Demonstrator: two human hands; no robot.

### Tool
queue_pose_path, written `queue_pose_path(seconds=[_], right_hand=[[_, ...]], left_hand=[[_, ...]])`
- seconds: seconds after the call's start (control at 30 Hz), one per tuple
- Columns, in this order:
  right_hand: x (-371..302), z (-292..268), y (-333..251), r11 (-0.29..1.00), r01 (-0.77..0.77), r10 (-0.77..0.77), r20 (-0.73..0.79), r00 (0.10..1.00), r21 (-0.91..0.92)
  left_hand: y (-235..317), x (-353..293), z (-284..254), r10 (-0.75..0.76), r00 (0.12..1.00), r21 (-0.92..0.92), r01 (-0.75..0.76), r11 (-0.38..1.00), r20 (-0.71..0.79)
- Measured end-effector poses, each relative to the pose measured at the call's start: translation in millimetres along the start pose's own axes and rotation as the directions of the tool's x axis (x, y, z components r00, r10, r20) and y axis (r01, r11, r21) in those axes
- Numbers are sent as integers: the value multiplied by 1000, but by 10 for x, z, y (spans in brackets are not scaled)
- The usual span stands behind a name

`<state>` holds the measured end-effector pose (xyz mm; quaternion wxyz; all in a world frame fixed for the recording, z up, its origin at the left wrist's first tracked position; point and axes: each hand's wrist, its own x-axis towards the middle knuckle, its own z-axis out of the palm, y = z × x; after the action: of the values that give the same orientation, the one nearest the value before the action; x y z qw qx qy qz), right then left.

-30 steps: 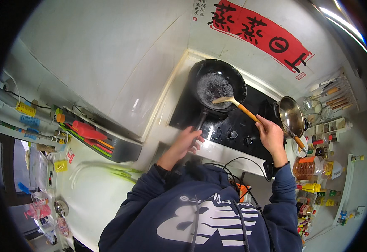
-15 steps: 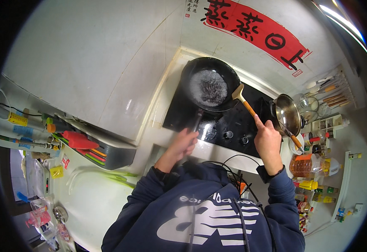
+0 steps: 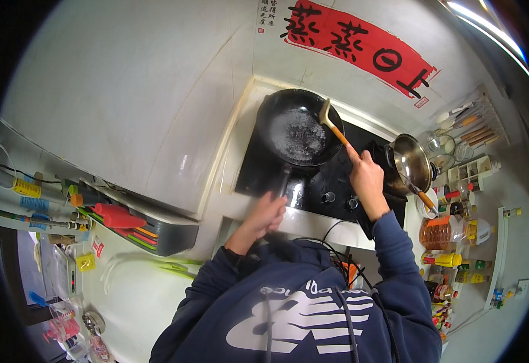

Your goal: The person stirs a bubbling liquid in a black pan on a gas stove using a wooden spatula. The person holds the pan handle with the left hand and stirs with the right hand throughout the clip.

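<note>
My left hand (image 3: 263,219) is closed round the dark handle of a black wok (image 3: 271,111). The wok rests at the left of the black glass cooktop (image 3: 253,171), with whitish foam or bubbling liquid (image 3: 297,134) in its bottom. My right hand (image 3: 368,180) grips a spatula (image 3: 335,128), its index finger stretched along the wooden handle. The pale spatula head is over the wok's right side; whether it touches the wok I cannot tell. To the right of that hand sits a steel pot (image 3: 414,162), with a wooden-handled utensil (image 3: 423,197) lying across it.
Bottles (image 3: 440,233) and jars line the right side, below hanging utensils (image 3: 476,130). A grey holder (image 3: 176,235) with coloured boards stands at left, near a white counter (image 3: 132,296). Dark cables (image 3: 335,228) hang before the cooktop. A red banner (image 3: 361,45) is on the wall.
My right hand has moved left, carrying the spatula head from the wok's right rim to over its upper right side. My left hand stays on the wok handle.
</note>
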<state>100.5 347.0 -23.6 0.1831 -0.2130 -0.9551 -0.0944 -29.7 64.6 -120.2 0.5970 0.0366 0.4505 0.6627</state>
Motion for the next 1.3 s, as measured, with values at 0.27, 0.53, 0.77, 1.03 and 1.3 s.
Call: queue_pose_path(seconds=[0.27,0.53,0.77,1.03,1.3], right_hand=[[-567,-232,-7,992,-100,108,110,988,-78],[-64,201,-150,990,-131,127,86,988,50],[-423,-34,-29,987,-162,160,78,984,21],[92,315,50,996,-20,17,37,999,87],[632,116,63,929,363,-368,72,927,67]], left_hand=[[-8,-58,-13,-3,1000,-14,3,1000,-9],[2,-53,-19,1,1000,24,-1,1000,-6],[45,-125,-34,12,1000,31,-11,999,-29],[142,-178,-17,-29,999,117,27,993,18],[198,-194,-55,-67,998,149,67,987,-5]])
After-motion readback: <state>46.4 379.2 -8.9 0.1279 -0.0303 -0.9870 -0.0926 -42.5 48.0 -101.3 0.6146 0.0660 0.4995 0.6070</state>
